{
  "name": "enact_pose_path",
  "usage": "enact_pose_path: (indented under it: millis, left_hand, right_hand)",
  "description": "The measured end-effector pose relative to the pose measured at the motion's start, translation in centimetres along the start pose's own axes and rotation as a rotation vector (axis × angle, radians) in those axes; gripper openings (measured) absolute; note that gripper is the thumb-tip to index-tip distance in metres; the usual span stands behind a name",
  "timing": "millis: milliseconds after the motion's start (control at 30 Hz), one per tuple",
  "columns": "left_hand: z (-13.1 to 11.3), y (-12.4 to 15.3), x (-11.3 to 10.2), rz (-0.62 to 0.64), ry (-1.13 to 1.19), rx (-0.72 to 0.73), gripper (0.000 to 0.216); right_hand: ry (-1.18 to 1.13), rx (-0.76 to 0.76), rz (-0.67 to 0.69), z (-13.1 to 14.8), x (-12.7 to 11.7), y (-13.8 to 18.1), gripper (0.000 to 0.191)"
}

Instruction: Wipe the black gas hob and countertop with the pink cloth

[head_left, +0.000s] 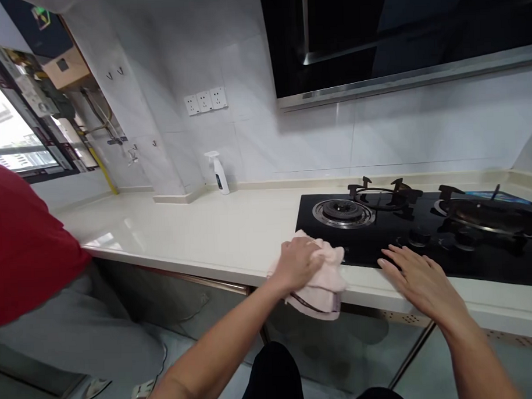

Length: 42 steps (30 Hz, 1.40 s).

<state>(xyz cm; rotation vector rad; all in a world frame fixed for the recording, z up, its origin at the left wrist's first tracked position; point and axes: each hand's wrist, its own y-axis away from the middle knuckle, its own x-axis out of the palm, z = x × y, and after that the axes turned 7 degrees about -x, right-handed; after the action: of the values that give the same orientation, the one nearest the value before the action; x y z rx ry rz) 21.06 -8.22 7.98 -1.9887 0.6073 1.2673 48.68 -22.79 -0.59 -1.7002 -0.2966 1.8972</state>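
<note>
My left hand is closed on a pale pink cloth, pressing it against the front left corner of the black gas stove. Part of the cloth hangs over the counter's front edge. My right hand lies flat with its fingers spread, near the stove's front edge and below the knobs. Nothing is in it. On the stove's left side the burner is bare, its pan support shifted back and to the right.
A white spray bottle stands against the wall on the white countertop. The range hood overhangs the stove. A dark pan-like piece sits over the right burner. At the left stands a person in a red top.
</note>
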Motion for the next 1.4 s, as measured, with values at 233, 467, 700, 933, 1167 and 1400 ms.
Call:
enact_pose_path:
  millis: [233,467,700,933,1167,1400]
  left_hand:
    - [-10.4,0.7,5.7,-0.054,-0.042,0.378,0.035]
    - [-8.9,1.9,5.5,-0.160,-0.130,0.520,0.037]
    - [2.2,5.5,2.6,-0.296,-0.287,0.359,0.060]
    - [16.2,9.6,-2.7,-0.545,-0.393,0.287,0.057]
    - [23.6,12.2,-5.1,-0.683,-0.462,0.172,0.053]
    - [19.0,11.5,-3.2,-0.747,-0.487,-0.033,0.054]
  right_hand:
    - [-0.237,0.039,0.012,-1.9,-0.5,0.4,0.071]
    - [-0.229,-0.048,0.051,-4.8,0.6,0.6,0.071]
    - [-0.193,-0.031,0.105,-6.0,1.8,1.1,0.066]
    - [-0.202,-0.044,0.030,-4.7,1.2,1.4,0.063]
    - [-0.124,-0.051,0.006,-2.4,0.2,1.2,0.066]
    - [-0.087,-0.090,-0.032,-3.2,2.0,1.4,0.065]
